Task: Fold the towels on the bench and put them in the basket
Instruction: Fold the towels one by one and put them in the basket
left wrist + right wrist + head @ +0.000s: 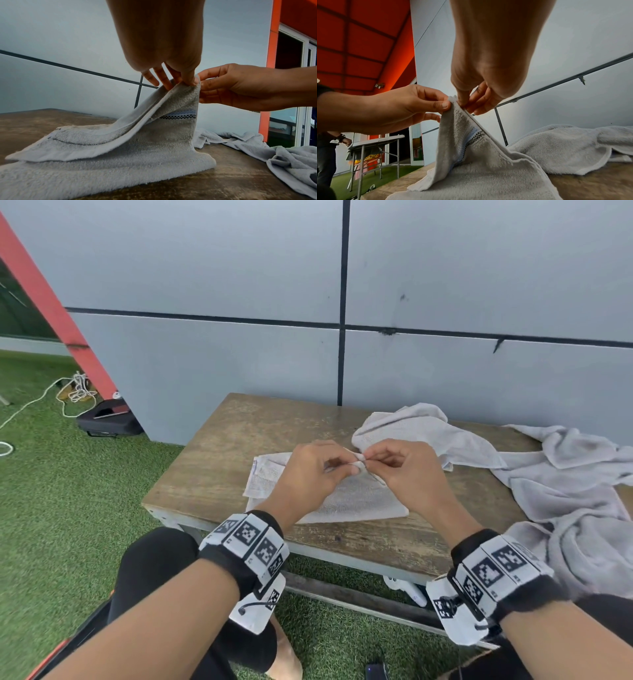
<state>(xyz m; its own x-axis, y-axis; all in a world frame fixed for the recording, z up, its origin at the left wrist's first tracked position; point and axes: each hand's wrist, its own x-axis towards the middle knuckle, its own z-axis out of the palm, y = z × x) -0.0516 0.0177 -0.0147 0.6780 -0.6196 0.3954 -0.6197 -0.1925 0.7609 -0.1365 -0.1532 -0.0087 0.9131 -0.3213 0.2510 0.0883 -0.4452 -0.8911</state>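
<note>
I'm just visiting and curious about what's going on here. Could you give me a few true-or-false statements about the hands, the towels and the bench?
1. Both hands pinch the same raised corner of the towel. True: the left hand and right hand meet there.
2. That towel hangs wholly in the air. False: most of it lies on the bench.
3. It bears a blue and checkered band. True.
4. The bench holds only this towel. False: crumpled towels lie to its right.
5. A basket stands on the bench. False: none shows.
</note>
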